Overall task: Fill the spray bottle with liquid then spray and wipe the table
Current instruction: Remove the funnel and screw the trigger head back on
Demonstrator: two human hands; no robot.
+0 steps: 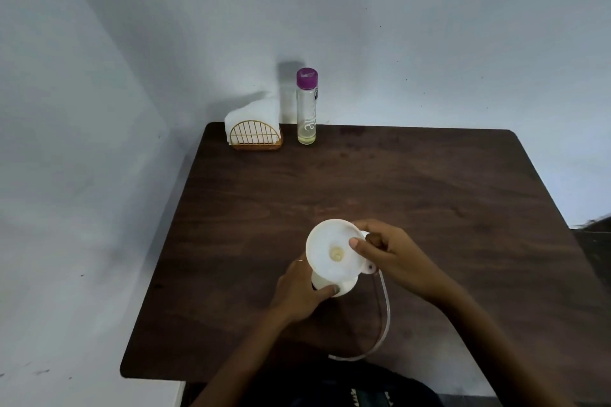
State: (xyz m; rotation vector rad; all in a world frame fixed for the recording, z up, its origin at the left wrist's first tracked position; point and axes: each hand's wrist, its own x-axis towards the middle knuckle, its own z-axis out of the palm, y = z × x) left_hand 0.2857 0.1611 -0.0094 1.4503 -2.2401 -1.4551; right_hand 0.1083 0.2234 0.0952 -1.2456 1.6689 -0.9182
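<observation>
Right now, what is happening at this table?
A person is filling a white spray bottle near the front of the dark wooden table. The left hand grips the bottle's body, and the right hand holds the rim of a white funnel set on top, with the sprayer head and its clear tube beside it. The purple-capped glass bottle stands closed at the back, almost empty, next to a napkin holder.

Dark matt wood-grain table (413,195)
</observation>
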